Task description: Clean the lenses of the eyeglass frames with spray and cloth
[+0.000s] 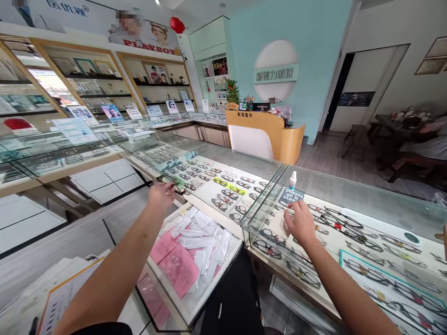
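My left hand (161, 194) is at the near left edge of the glass display case, its fingers pinched together. A thin dark piece at the fingertips looks like part of a pair of eyeglasses (179, 183), mostly hidden by the hand. Resting on the right glass counter, my right hand (301, 224) has its fingers apart and holds nothing. Just beyond it stands a small spray bottle (293, 180) with a white top. Under the glass, a dark card with white lettering (286, 195) lies by the fingertips. Rows of eyeglasses (222, 199) fill the case between my hands.
Below the case, a drawer (231, 251) is pulled out, with pink pouches (179, 270) and white packets in it. Lit shelves (91, 79) line the left wall. A wooden reception desk (260, 130) stands ahead. A person (424, 151) sits at a dark table far right.
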